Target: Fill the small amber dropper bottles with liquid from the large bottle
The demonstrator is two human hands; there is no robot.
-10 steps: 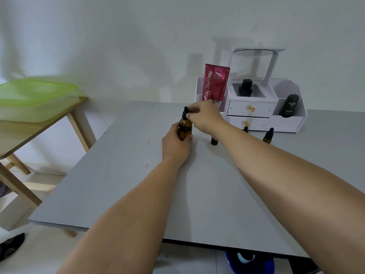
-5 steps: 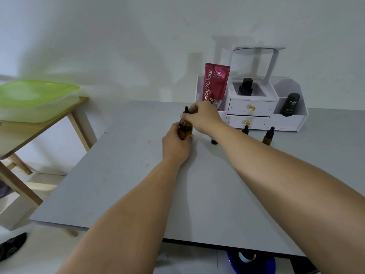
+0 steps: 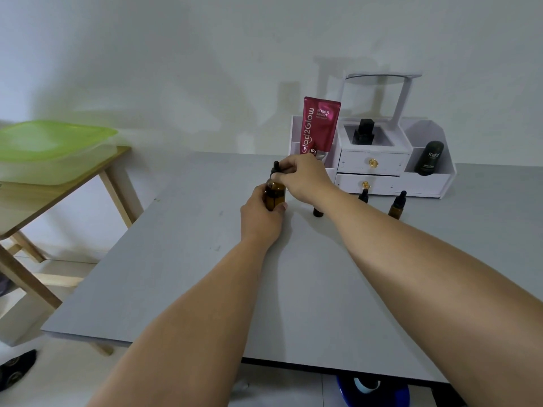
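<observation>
**Amber bottle gripped at bench centre**

While the left hand (image 3: 260, 214) wraps the large amber bottle (image 3: 275, 195) standing upright on the grey table (image 3: 182, 259), the right hand (image 3: 302, 179) pinches its black dropper cap (image 3: 276, 169) from above. Three small dropper bottles stand toward 2 o'clock of it: one (image 3: 318, 212) nearest, partly hidden by the right forearm, a second (image 3: 363, 196), a third (image 3: 397, 204). White organiser (image 3: 379, 165) at 1 o'clock against the pale wall, red pouch (image 3: 320, 126) in it. Wooden side table (image 3: 58, 195) with green-lidded box (image 3: 50, 148) at 9 o'clock.
</observation>
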